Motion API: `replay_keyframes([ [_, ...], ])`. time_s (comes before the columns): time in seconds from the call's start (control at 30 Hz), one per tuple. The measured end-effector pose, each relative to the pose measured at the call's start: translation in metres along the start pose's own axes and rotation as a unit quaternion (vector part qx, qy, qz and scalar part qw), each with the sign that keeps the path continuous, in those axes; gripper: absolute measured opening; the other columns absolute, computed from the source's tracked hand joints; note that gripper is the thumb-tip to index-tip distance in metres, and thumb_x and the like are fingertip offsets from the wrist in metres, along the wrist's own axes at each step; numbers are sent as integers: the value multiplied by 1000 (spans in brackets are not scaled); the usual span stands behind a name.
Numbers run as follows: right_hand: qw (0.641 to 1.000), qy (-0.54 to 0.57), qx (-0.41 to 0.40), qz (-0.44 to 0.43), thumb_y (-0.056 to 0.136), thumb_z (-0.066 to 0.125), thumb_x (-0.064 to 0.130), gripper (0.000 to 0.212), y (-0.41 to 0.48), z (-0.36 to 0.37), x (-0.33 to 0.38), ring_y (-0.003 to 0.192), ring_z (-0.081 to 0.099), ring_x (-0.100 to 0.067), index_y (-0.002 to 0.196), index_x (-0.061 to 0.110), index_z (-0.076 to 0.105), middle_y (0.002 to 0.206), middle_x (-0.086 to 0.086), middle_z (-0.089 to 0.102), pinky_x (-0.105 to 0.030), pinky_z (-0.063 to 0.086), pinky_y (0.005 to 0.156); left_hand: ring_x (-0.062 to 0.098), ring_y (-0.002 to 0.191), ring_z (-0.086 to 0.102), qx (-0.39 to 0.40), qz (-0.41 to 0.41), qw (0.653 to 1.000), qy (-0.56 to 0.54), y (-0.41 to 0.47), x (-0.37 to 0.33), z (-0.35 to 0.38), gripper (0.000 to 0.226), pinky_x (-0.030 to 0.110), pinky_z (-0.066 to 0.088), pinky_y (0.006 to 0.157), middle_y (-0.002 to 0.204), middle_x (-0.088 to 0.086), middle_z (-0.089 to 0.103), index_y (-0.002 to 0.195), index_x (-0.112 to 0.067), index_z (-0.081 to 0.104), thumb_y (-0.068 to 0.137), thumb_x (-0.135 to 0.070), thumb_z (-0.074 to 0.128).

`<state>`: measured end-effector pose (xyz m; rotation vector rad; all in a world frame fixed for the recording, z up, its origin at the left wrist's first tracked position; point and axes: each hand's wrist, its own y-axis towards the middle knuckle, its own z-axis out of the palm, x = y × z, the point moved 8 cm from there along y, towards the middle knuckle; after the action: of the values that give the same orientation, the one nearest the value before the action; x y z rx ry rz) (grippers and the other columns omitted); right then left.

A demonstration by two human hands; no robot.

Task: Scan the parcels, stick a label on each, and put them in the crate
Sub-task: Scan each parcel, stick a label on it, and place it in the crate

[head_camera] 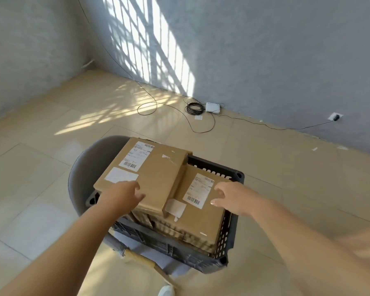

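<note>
Head view: dark slatted plastic crate (233, 236) on grey chair (83, 167), stacked with brown cardboard parcels (158, 169). Left hand (124, 194) rests on the top left parcel, fingers loosely spread; right hand (233, 196) open above the right parcel, gripping nothing.

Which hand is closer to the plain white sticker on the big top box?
Left. The left hand rests on the big top box just below the plain white sticker. The right hand is over the lower box, farther away.
</note>
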<state>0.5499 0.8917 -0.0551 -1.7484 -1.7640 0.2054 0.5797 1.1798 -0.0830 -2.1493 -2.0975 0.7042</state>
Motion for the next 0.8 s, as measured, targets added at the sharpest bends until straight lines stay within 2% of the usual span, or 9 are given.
replay_keyframes([
  [0.1,999,-13,-16,26,90,57,44,55,-43,0,-46,115,55,-21,138,22,42,134,-3,53,-36,46,95,16,96,60,14,43,999,11,-27,-54,15,39,35,51,88,113,1,64,121,-21,54,90,-46,52],
  [0.3,997,-10,-22,74,88,58,49,61,-150,18,-163,124,50,-24,139,21,42,139,-6,50,-33,41,100,13,99,61,32,136,988,67,-91,-180,62,41,36,53,87,121,-3,61,123,-25,53,89,-48,50],
  [0.43,992,-6,-26,121,88,57,49,61,-230,41,-248,125,48,-26,139,18,43,140,-9,49,-30,40,99,15,101,60,53,184,977,89,-140,-268,113,42,35,52,87,117,-2,63,122,-25,53,89,-51,49],
  [0.57,982,42,-32,180,91,55,45,60,-314,64,-330,127,46,-25,141,15,40,143,-8,46,-32,39,99,13,97,61,81,241,962,100,-183,-355,170,43,32,51,87,116,-3,63,123,-26,52,89,-51,49],
  [0.67,967,102,-46,229,91,56,43,60,-373,79,-387,127,46,-23,142,17,39,144,-5,45,-34,40,100,16,102,60,96,285,946,120,-208,-416,208,43,34,50,89,120,-2,61,124,-26,52,89,-51,49],
  [0.8,942,142,-77,293,90,58,43,52,-435,94,-459,116,53,-20,134,18,47,132,-2,54,-33,45,93,17,100,60,129,333,926,120,-234,-490,252,43,36,50,90,116,-2,62,122,-26,55,88,-53,49],
])
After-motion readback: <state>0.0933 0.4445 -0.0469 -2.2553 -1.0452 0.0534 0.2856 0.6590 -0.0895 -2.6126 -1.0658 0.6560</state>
